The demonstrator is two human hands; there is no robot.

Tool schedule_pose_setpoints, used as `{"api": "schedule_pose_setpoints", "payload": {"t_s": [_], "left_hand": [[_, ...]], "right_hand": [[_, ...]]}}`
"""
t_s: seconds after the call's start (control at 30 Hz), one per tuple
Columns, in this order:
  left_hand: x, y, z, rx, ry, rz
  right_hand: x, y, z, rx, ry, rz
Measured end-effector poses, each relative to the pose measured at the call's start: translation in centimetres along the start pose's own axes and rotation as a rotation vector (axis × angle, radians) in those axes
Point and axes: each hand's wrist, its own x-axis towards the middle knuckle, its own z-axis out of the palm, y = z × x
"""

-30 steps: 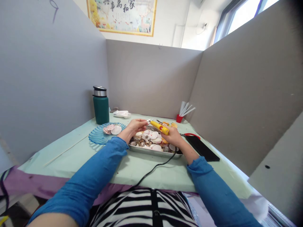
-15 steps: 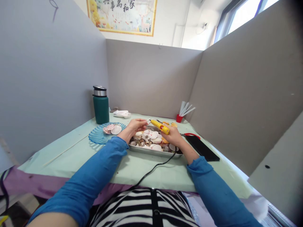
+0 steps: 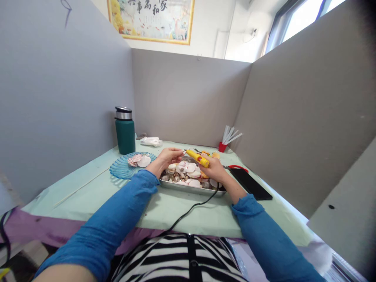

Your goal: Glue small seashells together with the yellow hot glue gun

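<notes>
My right hand [image 3: 214, 169] is wrapped round a yellow hot glue gun [image 3: 197, 158], its nozzle pointing left. A black cord trails from it over the table. With fingertips pinched, my left hand [image 3: 169, 157] holds a small whitish piece [image 3: 184, 152], probably a shell, right at the nozzle; much of it is hidden by the fingers. Below both hands sits a metal tray [image 3: 188, 188] filled with shells [image 3: 192, 172], mostly white with some orange and brown. To the left, a blue scalloped glass plate [image 3: 117, 168] bears several pink and white shells [image 3: 141, 159].
A green bottle [image 3: 125, 135] stands at the back left, near a white plastic packet [image 3: 151, 141]. On the right are a red cup [image 3: 222, 147] of glue sticks, red-handled scissors [image 3: 239, 168] and a black phone-like slab [image 3: 254, 185]. Grey partitions [image 3: 190, 94] enclose the table.
The glue gun has shifted very slightly left and down at the small piece. Otherwise both hands keep their places.
</notes>
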Motion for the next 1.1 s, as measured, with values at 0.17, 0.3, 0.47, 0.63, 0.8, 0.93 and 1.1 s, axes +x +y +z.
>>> {"api": "schedule_pose_setpoints", "payload": {"t_s": [0.17,0.3,0.47,0.63,0.8,0.93,1.1], "left_hand": [[-0.10,0.07,0.06,-0.003,-0.004,-0.003],[-0.01,0.02,0.02,0.002,-0.011,-0.010],[0.21,-0.16,-0.15,-0.006,-0.020,-0.013],[0.25,-0.16,-0.16,-0.003,-0.024,-0.014],[0.24,-0.11,-0.10,-0.001,-0.022,-0.018],[0.28,-0.20,-0.12,-0.004,-0.023,-0.018],[0.13,-0.11,-0.07,0.000,-0.022,-0.021]], "right_hand": [[-0.04,0.05,0.02,-0.048,0.000,0.005],[-0.06,0.07,0.04,-0.078,-0.010,-0.014],[-0.05,0.25,0.13,-0.105,-0.004,-0.006],[-0.06,-0.06,-0.05,-0.093,-0.015,-0.012],[-0.04,-0.38,-0.21,-0.096,-0.028,-0.004],[-0.04,-0.30,-0.16,-0.095,-0.026,0.015],[-0.07,-0.30,-0.16,-0.091,-0.028,0.002]]}}
